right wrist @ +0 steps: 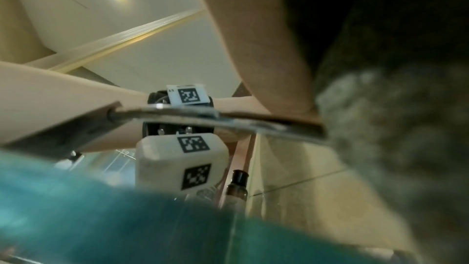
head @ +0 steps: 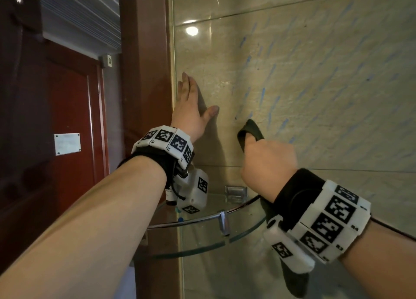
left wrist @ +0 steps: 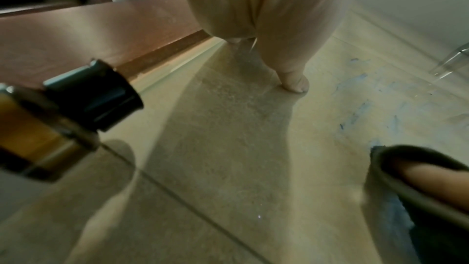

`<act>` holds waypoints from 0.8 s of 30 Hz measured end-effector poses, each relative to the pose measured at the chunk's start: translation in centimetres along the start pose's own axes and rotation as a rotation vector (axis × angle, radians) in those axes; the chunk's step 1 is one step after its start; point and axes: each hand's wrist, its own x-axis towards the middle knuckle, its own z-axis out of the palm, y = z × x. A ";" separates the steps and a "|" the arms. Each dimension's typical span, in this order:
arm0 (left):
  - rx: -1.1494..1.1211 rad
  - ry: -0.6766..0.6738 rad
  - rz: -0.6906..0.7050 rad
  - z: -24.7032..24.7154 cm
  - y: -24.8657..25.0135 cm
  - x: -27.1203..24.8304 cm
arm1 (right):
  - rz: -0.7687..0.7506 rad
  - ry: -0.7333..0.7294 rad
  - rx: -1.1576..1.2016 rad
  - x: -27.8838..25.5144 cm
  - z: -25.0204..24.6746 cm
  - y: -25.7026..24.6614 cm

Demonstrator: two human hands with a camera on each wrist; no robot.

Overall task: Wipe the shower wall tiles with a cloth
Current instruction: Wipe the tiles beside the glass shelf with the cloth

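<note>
Beige shower wall tiles (head: 315, 78) carry blue streaks above a glass corner shelf (head: 202, 235). The left hand (head: 191, 109) braces flat, fingers straight; the right hand (head: 267, 161) grips the dark cloth (head: 249, 132) against the tile (streaks lie rightward). Overlapping, firm strokes should work best.

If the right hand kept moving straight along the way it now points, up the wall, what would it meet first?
Most likely the blue streaks on the wall tile just above the dark cloth that the right hand holds; beyond them the way looks free, though depth is unclear.
</note>
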 end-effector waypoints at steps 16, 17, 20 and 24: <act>0.011 0.009 0.007 0.2 -0.2 0.1 | -0.015 -0.113 -0.055 0.4 -1.3 0.1; 0.011 0.007 0.010 0.2 -0.2 0.1 | 0.004 -0.105 -0.062 0.5 -1.4 0.4; 0.006 0.011 0.009 0.1 -0.2 0.1 | 0.035 -0.064 -0.048 0.8 -1.7 0.4; 0.001 0.012 0.004 0.2 -0.1 0.1 | -0.010 -0.096 -0.044 0.8 -1.5 -0.3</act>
